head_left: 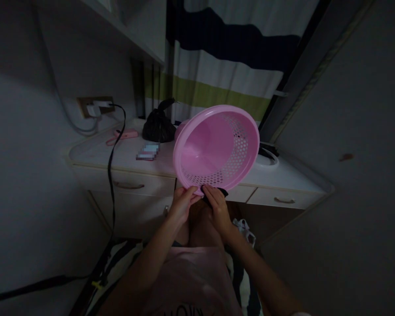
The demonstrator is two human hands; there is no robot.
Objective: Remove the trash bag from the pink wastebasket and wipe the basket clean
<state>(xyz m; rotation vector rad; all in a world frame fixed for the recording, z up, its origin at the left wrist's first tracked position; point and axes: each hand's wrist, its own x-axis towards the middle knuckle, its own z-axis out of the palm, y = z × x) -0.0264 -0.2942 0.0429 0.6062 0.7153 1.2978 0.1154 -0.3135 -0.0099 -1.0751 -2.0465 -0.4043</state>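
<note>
A pink plastic basket [206,149] with perforated sides is tilted, its open mouth facing me. My left hand [183,202] pinches the near edge of its rim, fingers closed. Close beside it, my right hand [218,208] is closed at the same rim on a limp black piece [223,192], thin like plastic or cloth. Most of that black piece is hidden by the fingers, so its kind cannot be made out. The basket's inside looks bare.
Behind the basket is a white desk [100,153] with drawers. On it are a knotted black plastic bag [158,126], a blurred flat item [148,151], a pink strapped object [127,134] and a white ring-shaped thing [268,163]. A black cord [110,175] hangs from the wall socket [97,106].
</note>
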